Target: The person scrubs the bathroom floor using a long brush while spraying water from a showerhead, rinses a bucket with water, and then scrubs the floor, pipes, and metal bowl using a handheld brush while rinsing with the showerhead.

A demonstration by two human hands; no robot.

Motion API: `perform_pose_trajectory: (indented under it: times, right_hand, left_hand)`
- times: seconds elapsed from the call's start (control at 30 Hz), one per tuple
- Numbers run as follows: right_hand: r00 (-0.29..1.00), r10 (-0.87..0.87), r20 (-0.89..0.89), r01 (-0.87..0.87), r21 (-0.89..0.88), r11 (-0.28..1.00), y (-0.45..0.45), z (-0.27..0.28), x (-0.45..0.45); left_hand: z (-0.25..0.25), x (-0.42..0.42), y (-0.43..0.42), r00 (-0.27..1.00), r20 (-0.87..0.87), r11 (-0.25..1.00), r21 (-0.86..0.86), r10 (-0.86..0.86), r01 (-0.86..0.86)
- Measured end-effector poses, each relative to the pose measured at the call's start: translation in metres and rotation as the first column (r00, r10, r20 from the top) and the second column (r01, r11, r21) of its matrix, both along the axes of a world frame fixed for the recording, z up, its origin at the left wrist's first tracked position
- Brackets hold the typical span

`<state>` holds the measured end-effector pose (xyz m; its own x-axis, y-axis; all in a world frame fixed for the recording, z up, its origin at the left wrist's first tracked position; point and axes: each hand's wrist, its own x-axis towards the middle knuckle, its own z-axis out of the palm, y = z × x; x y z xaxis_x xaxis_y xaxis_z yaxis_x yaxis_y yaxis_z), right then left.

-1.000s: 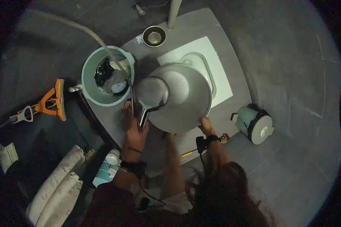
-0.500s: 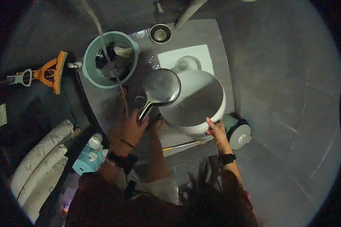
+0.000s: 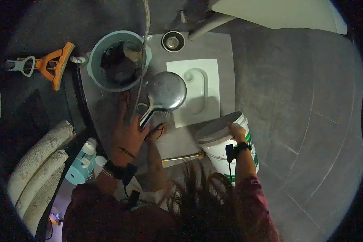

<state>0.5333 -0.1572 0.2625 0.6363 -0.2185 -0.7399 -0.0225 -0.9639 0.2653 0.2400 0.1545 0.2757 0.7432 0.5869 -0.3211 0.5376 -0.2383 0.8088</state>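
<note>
My left hand (image 3: 130,137) is closed around the handle of a silver shower head (image 3: 166,91), whose broad round back faces up. Faint streaks, like water, show just below its edge. From the handle a flexible hose (image 3: 144,52) runs up out of view. My right hand (image 3: 237,131) grips the rim of a white bucket with green print (image 3: 224,158), which is tilted at the right of a white squat toilet (image 3: 213,86). The bucket's inside is mostly hidden from me.
A blue-green basin (image 3: 92,66) holding dark, wet-looking cloth stands at upper left, beside a small metal bowl (image 3: 173,41). An orange mop head (image 3: 59,66), a light blue bottle (image 3: 80,167) and rolled mats (image 3: 40,159) lie at left. My feet (image 3: 160,131) are on the tiles.
The bucket has moved from over the toilet toward me and to the right, uncovering the toilet. The shower head has shifted slightly left, still in my left hand.
</note>
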Motion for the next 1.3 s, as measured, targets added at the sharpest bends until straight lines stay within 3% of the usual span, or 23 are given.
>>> perform_pose_trajectory:
  times: [0.03, 0.13, 0.17, 0.2, 0.27, 0.3, 0.37, 0.4, 0.47, 0.63, 0.7, 0.73, 0.8, 0.83, 0.87, 0.93, 1.0, 1.03, 1.07, 1.1, 1.13, 1.17, 1.3]
  right_hand:
    - [0.96, -0.258, 0.109, 0.23, 0.223, 0.947, -0.021, -0.009, -0.001]
    - [0.92, -0.317, 0.229, 0.298, 0.115, 0.948, -0.013, -0.006, -0.001]
    - [0.901, -0.395, 0.18, 0.371, 0.155, 0.916, -0.006, 0.003, -0.002]
    - [0.907, -0.386, 0.172, 0.361, 0.157, 0.919, -0.009, -0.001, -0.001]
    - [0.887, -0.328, 0.326, 0.313, 0.098, 0.945, -0.024, -0.016, -0.001]
    - [0.91, -0.309, 0.277, 0.307, 0.053, 0.95, -0.022, -0.012, 0.001]
    - [0.924, -0.266, 0.273, 0.256, 0.072, 0.964, -0.035, -0.016, 0.003]
    - [0.937, -0.218, 0.274, 0.201, 0.088, 0.976, -0.039, -0.016, 0.004]
    - [0.938, -0.194, 0.286, 0.187, 0.052, 0.981, -0.047, -0.018, 0.008]
    - [0.94, -0.192, 0.282, 0.181, 0.066, 0.981, -0.029, 0.007, 0.003]
    - [0.988, -0.034, 0.149, 0.029, 0.039, 0.999, -0.034, 0.006, 0.007]
    - [0.987, -0.038, 0.154, 0.032, 0.043, 0.999, -0.033, 0.009, 0.006]
    - [0.933, -0.335, 0.129, 0.29, 0.279, 0.915, -0.032, 0.026, 0.001]
    - [0.878, -0.462, 0.124, 0.375, 0.422, 0.826, -0.021, 0.048, -0.01]
    - [0.982, -0.144, 0.123, 0.098, 0.319, 0.943, -0.076, 0.006, 0.009]
    - [0.807, -0.584, 0.087, 0.459, 0.528, 0.714, -0.049, 0.062, -0.02]
    - [0.781, -0.615, 0.106, 0.481, 0.526, 0.701, -0.061, 0.082, -0.037]
    - [0.712, -0.701, -0.05, 0.525, 0.701, 0.483, -0.083, 0.08, -0.052]
    - [0.687, -0.706, -0.172, 0.588, 0.702, 0.401, -0.108, 0.075, -0.061]
    - [0.653, -0.737, -0.175, 0.587, 0.731, 0.347, -0.125, 0.07, -0.074]
    - [0.612, -0.772, -0.174, 0.584, 0.758, 0.292, -0.126, 0.075, -0.092]
    - [0.509, -0.83, -0.227, 0.59, 0.794, 0.144, -0.124, 0.076, -0.113]
    - [0.401, -0.888, -0.224, 0.565, 0.823, 0.048, -0.096, 0.093, -0.171]
  left_hand:
    - [-0.003, -0.003, 0.002, 1.0, -0.023, 1.0, -0.02, -0.013, 0.012]
    - [-0.004, -0.006, 0.003, 1.0, -0.027, 1.0, 0.009, -0.011, 0.011]
    - [-0.002, -0.009, 0.001, 1.0, -0.003, 0.998, 0.059, -0.002, 0.002]
    - [0.001, -0.01, 0.001, 1.0, -0.011, 0.998, 0.064, 0.009, -0.009]
    - [0.005, -0.012, 0.001, 0.99, -0.142, 0.996, 0.09, 0.027, -0.015]
    - [0.011, -0.011, 0.004, 0.989, -0.144, 0.996, 0.094, 0.026, -0.012]
    - [0.027, -0.005, 0.01, 0.907, -0.421, 1.0, 0.007, 0.007, -0.004]
    - [0.023, -0.006, 0.009, 0.908, -0.419, 1.0, 0.008, 0.003, 0.001]
    - [0.013, -0.011, 0.003, 0.967, -0.175, 0.963, 0.225, 0.188, -0.146]
    - [0.025, -0.005, 0.009, 0.972, -0.159, 0.977, 0.152, 0.171, -0.147]
    - [0.026, -0.007, 0.013, 0.978, -0.104, 0.976, 0.144, 0.179, -0.163]
    - [0.028, -0.007, 0.013, 0.976, -0.141, 0.981, 0.129, 0.164, -0.146]
    - [0.024, -0.01, 0.009, 0.977, -0.162, 0.986, 0.11, 0.139, -0.122]
    - [0.013, -0.015, 0.005, 0.973, -0.093, 0.974, 0.104, 0.211, -0.201]
    - [0.005, -0.015, 0.001, 0.96, -0.021, 0.956, 0.093, 0.28, -0.277]
    - [0.037, -0.005, 0.005, 0.962, -0.084, 0.964, 0.087, 0.259, -0.252]
    - [0.051, 0.002, 0.014, 0.964, -0.146, 0.973, 0.091, 0.222, -0.21]
    - [0.051, 0.0, 0.02, 0.962, -0.116, 0.965, 0.119, 0.249, -0.235]
    - [0.051, -0.001, 0.027, 0.957, -0.086, 0.954, 0.145, 0.276, -0.262]
    - [0.045, -0.001, 0.034, 0.966, -0.081, 0.961, 0.152, 0.246, -0.232]
    - [0.036, -0.004, 0.046, 0.955, -0.163, 0.962, 0.163, 0.247, -0.221]
    - [0.032, -0.003, 0.054, 0.939, -0.24, 0.962, 0.176, 0.246, -0.207]
    - [0.045, 0.022, 0.079, 0.969, -0.126, 0.973, 0.111, 0.214, -0.2]
